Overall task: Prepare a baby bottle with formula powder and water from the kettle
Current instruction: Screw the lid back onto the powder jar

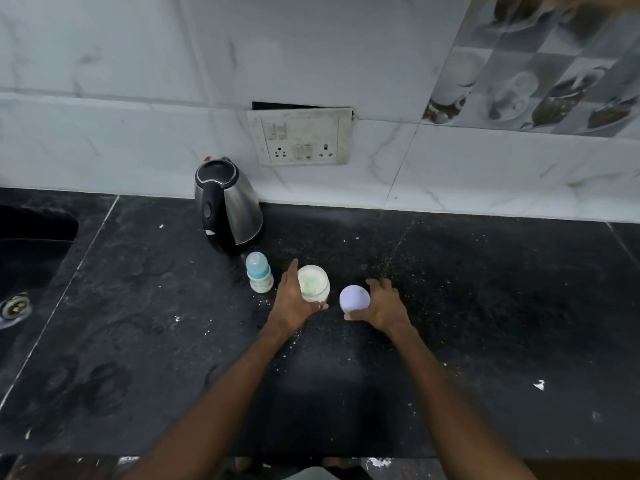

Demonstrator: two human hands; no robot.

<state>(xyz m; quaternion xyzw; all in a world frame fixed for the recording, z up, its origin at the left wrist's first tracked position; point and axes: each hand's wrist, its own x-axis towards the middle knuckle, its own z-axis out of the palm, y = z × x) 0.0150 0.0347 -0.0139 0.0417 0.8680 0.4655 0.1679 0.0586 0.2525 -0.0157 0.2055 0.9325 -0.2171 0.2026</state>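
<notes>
An open jar of pale formula powder (313,281) stands mid-counter, and my left hand (291,299) grips its left side. Just right of it my right hand (382,304) holds the jar's lavender lid (354,298) low over the counter. A small baby bottle (259,277) with a blue teat cap stands upright to the left of the jar. Behind the bottle sits a steel kettle (227,204) with a black lid and handle, close to the wall.
The black stone counter (485,306) is dusted with spilled powder. A sink (27,271) with a drain lies at the far left. A wall socket panel (300,136) is mounted on the tiles above the kettle.
</notes>
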